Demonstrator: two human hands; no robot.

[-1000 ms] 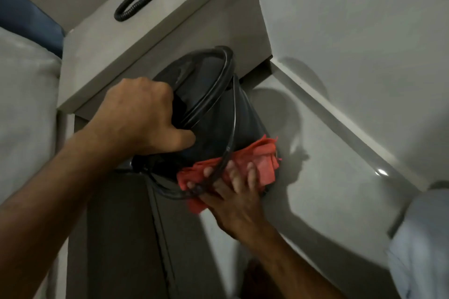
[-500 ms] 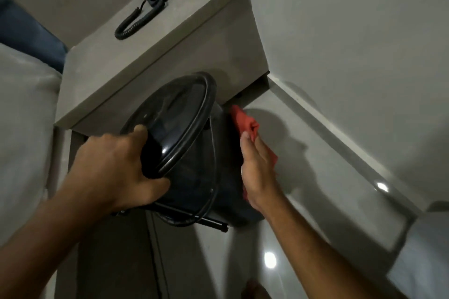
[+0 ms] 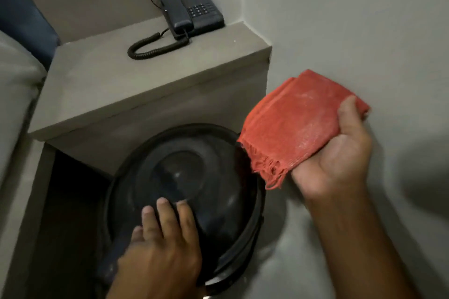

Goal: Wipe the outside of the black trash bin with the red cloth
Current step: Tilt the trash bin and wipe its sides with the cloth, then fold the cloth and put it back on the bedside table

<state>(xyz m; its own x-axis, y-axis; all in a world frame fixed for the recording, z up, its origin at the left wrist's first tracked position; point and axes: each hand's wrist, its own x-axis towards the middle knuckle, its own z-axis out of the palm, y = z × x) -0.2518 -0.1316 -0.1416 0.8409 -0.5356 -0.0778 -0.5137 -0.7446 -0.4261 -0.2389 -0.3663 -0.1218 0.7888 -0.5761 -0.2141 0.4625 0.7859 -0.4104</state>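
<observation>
R hand (image 3: 332, 155) grips folded red cloth (image 3: 294, 126) off bin (image 3: 233, 204); L hand (image 3: 160, 247) flat, open on lid; no legible text.

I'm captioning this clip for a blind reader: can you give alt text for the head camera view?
A right hand holds a folded red cloth lifted clear of a round black trash bin, while the left hand rests flat on its lid. Behind, a dark corded telephone sits on a grey ledge.
</observation>
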